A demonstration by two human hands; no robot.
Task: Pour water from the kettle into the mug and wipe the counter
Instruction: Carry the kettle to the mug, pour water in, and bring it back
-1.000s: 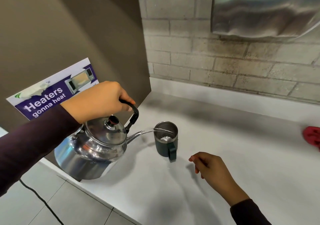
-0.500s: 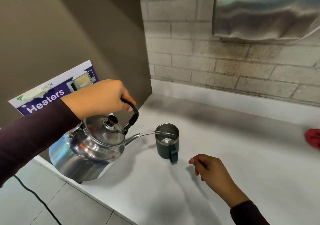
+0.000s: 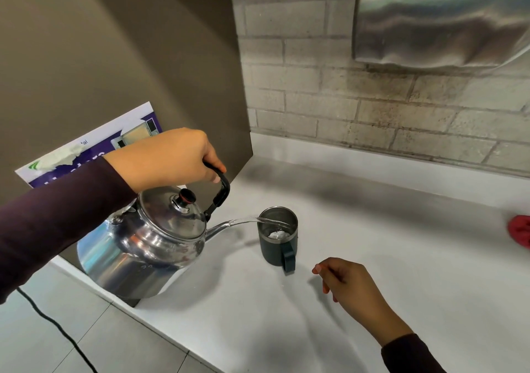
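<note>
My left hand (image 3: 169, 157) grips the black handle of a shiny steel kettle (image 3: 146, 246), which is tilted to the right above the counter's left edge. A thin stream of water runs from its spout into a dark green mug (image 3: 276, 236) standing upright on the white counter (image 3: 401, 258). Water is visible inside the mug, and its handle faces me. My right hand (image 3: 352, 289) hovers low over the counter just right of the mug, fingers loosely curled, holding nothing. A red cloth (image 3: 520, 230) lies at the far right edge, partly cut off.
A brown side panel (image 3: 129, 57) rises behind the kettle, with a purple-and-white poster (image 3: 86, 149) on it. A steel hood (image 3: 441, 17) hangs over the brick back wall. The tiled floor and a black cable (image 3: 57, 326) lie at the lower left.
The kettle keeps pouring and has tipped slightly more toward the mug. My right hand has barely moved. The view has shifted a little.
</note>
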